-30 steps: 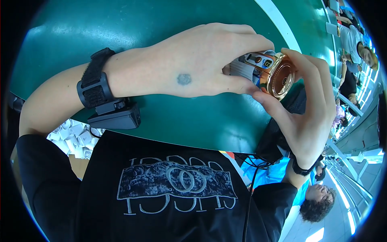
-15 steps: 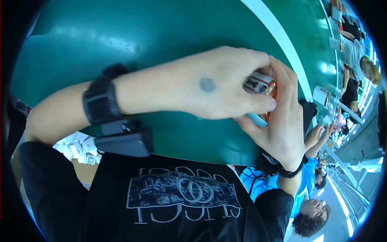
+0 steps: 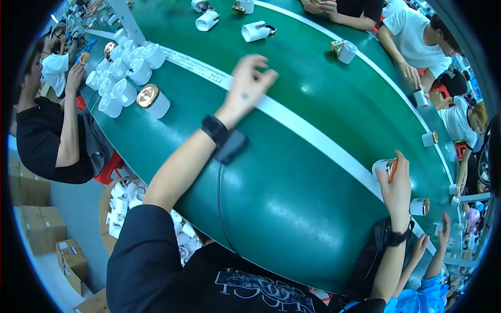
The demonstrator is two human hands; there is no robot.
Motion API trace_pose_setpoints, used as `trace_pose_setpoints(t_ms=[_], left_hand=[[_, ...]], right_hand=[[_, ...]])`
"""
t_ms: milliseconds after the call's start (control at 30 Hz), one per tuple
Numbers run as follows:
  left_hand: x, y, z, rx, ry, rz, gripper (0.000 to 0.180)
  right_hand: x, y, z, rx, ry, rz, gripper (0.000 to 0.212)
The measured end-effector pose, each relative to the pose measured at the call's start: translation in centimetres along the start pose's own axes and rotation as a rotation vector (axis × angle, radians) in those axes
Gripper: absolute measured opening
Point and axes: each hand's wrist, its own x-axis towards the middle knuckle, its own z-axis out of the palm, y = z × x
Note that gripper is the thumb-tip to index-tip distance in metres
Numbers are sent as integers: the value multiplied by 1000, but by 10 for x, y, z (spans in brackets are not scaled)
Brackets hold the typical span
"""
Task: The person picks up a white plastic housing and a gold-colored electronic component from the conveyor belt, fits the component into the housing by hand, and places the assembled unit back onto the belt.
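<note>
My left hand (image 3: 247, 86) reaches out over the pale strip along the green table, its fingers loosely spread and nothing between them. On the right, my right hand (image 3: 397, 190) grips a white cup-shaped housing (image 3: 380, 166) with a shiny copper-coloured end, thumb on one side and fingers on the other. Part of that housing is covered by the hand. Close to my right hand stands another white housing with a gold end (image 3: 419, 206). Beyond my left hand a white housing with a dark loop at its end (image 3: 257, 32) lies on its side.
A cluster of white cups (image 3: 124, 93) and a gold-topped housing (image 3: 154, 102) stand at the table's left. White parts fill a box (image 3: 107, 219) below the edge. A black cable (image 3: 220, 208) hangs from my left wrist. Other people work around the table.
My hands, together around the copper-ended housing before, are now apart. The left has let go and moved to the far left; the right keeps the housing. The view has swung to show more table.
</note>
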Motion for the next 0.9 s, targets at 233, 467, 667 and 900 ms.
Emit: trace_pose_setpoints(t_ms=[233, 467, 667, 900], left_hand=[[118, -88, -9, 679, 365, 332, 68], [132, -69, 16, 798, -5, 46, 77], [16, 25, 32, 49, -294, -70, 68], [-126, 104, 44, -533, -565, -216, 62]], right_hand=[[30, 35, 20, 22, -112, 18, 78], [7, 20, 3, -261, 91, -156, 82], [9, -44, 11, 806, -343, 19, 68], [8, -53, 34, 1440, -914, 301, 73]])
